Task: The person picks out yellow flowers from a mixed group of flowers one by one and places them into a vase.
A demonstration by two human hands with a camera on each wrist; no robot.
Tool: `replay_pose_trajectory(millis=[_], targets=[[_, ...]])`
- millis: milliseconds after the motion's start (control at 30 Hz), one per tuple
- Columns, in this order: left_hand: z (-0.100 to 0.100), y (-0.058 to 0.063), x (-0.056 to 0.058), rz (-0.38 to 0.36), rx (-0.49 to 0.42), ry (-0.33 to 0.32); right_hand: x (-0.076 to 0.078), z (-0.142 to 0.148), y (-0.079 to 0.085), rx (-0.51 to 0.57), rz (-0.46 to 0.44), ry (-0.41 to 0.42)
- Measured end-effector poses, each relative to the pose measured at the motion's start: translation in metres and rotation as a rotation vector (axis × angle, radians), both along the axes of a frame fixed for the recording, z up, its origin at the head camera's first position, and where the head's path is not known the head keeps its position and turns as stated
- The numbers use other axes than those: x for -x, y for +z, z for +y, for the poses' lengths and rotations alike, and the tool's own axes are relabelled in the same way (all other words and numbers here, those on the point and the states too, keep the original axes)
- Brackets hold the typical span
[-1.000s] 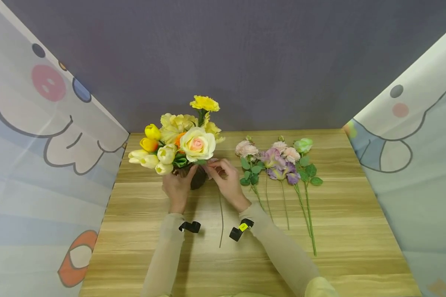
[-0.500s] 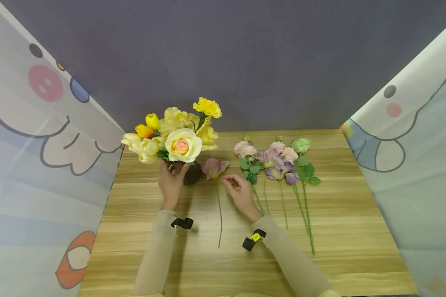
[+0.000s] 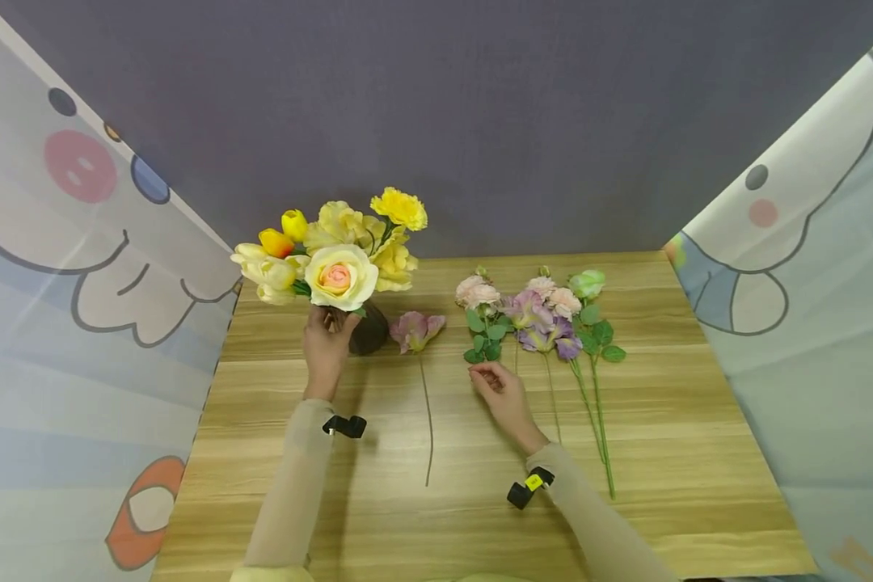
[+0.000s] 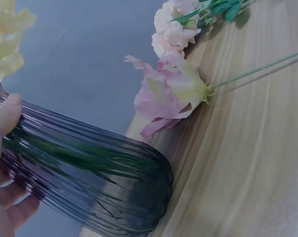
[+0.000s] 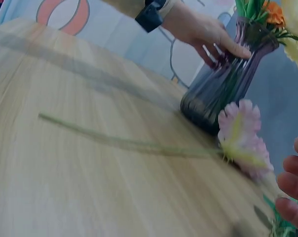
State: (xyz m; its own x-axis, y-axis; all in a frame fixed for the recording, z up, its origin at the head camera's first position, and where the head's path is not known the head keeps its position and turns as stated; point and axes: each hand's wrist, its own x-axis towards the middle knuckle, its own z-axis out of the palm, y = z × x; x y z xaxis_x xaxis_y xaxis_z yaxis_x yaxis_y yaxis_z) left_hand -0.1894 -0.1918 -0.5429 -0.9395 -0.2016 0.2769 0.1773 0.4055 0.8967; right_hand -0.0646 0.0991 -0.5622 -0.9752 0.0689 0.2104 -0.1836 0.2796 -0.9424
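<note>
My left hand [image 3: 325, 347] grips the neck of a ribbed purple glass vase [image 4: 134, 168], with the thumb on one side and fingers on the other. Green stems show through the glass. Out of its mouth rise a cream rose [image 3: 339, 277], pale tulips [image 3: 269, 271], yellow tulips and a yellow carnation [image 3: 400, 208]. Just right of the vase lies a pinkish-purple flower [image 3: 417, 331], its thin stem [image 3: 428, 420] running toward the front edge. Holding nothing, my right hand [image 3: 508, 402] hovers with loosely bent fingers near the leaves of a pale pink flower spray [image 3: 478, 293].
On the right of the wooden table [image 3: 669, 436] lie more stems: purple flowers [image 3: 549, 331], further pink blooms [image 3: 563, 303] and a green-white rose [image 3: 588, 284]. A dark grey panel [image 3: 480, 129] stands behind the table, with cartoon-print cloths at both sides.
My right hand has left the pinkish-purple flower beside the vase and moved right and toward the front. The left hand keeps its grip while vase and bouquet have shifted slightly left.
</note>
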Motion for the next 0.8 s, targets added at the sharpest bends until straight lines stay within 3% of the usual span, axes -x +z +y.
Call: replay_pose_trajectory(millis=[500, 800], targets=[[-0.013, 0.002, 0.024, -0.042, 0.024, -0.053, -0.007, 0.014, -0.014, 0.060, -0.104, -0.012], [-0.018, 0.005, 0.030, -0.026, 0.124, -0.096, -0.010, 0.016, -0.019, 0.077, -0.097, -0.052]])
